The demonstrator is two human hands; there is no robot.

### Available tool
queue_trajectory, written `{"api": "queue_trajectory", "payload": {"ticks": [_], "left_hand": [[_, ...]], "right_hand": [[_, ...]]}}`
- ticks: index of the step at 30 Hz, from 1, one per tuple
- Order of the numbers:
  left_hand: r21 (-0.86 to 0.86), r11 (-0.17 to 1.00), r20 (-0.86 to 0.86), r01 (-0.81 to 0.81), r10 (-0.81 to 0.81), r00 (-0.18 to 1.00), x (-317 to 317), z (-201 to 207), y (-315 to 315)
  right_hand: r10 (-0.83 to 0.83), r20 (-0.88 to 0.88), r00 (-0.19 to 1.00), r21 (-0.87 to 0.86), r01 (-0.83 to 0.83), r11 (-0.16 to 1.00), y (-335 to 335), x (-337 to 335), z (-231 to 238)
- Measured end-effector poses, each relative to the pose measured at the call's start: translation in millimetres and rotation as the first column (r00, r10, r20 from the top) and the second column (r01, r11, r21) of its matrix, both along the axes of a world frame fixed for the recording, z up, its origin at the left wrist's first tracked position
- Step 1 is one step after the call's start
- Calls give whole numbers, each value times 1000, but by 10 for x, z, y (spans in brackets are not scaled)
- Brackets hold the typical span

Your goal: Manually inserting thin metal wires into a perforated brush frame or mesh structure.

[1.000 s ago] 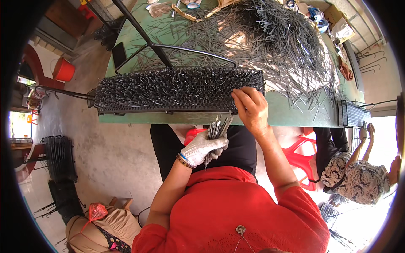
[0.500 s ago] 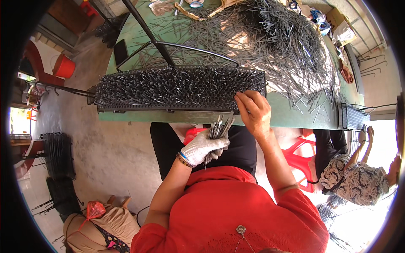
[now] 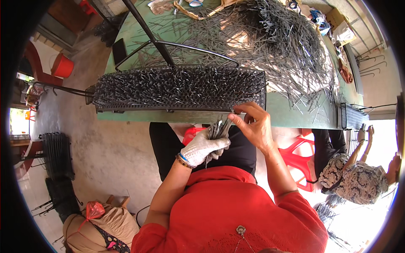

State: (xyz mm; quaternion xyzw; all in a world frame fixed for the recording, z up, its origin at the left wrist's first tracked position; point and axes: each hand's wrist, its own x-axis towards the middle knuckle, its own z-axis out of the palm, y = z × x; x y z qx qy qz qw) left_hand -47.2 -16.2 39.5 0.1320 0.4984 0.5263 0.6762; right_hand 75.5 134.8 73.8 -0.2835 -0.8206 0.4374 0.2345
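My left hand (image 3: 203,146), in a white knitted glove, is closed around a bundle of thin grey metal rods (image 3: 218,131) held upright in front of my lap. Bare, my right hand (image 3: 253,125) pinches the top of that bundle with fingertips, just below the table's near edge. Right above both hands a long black rack (image 3: 179,89) packed with upright rods lies along the front of the green table (image 3: 291,116). A big loose heap of the same rods (image 3: 278,50) covers the table behind the rack.
A black metal bar frame (image 3: 168,46) arches over the rack. A red plastic stool (image 3: 301,162) stands at my right, and a person in a patterned dress (image 3: 358,179) sits beyond it. Black wire racks (image 3: 57,158) and a tan bag (image 3: 99,225) rest on the concrete floor at left.
My right hand has come down from the rack's front right corner to the top of the bundle in my left hand. The left hand has stayed almost where it was.
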Motion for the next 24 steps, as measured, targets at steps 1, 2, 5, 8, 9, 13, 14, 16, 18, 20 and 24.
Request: {"api": "queue_trajectory", "payload": {"ticks": [1,2,5,8,9,13,14,16,18,20,24], "left_hand": [[1,1000,0,3,-3,1000,7,9,8],[5,1000,5,23,-23,1000,14,16,16],[7,999,20,47,-47,999,22,25,26],[10,999,30,42,-42,999,29,10,21],[18,999,31,36,-37,999,35,8,26],[18,999,3,42,-42,999,55,25,40],[33,999,-3,23,-23,1000,59,5,39],[46,999,-9,4,-4,1000,62,-39,30],[-7,999,89,-32,33,995,58,-84,24],[-28,999,103,-27,29,994,70,-109,31],[-5,1000,145,-25,26,989,87,-114,26]], "right_hand": [[2,-19,1000,-58,-3,998,-6,1,-44],[-1,-19,1000,-57,0,998,6,18,-95],[-40,-44,998,-183,31,983,55,58,-139],[6,87,996,-231,14,973,60,65,-82],[16,60,998,-238,-2,971,54,71,-97],[16,-103,995,-429,-58,902,113,87,-226],[13,-105,994,-428,-57,902,137,110,-218],[-155,-240,958,-546,-2,838,162,84,-2],[-189,-274,943,-400,67,914,201,38,26],[-233,-349,908,-83,218,972,245,-26,39],[-137,-360,923,257,240,936,332,-126,-94]]}}
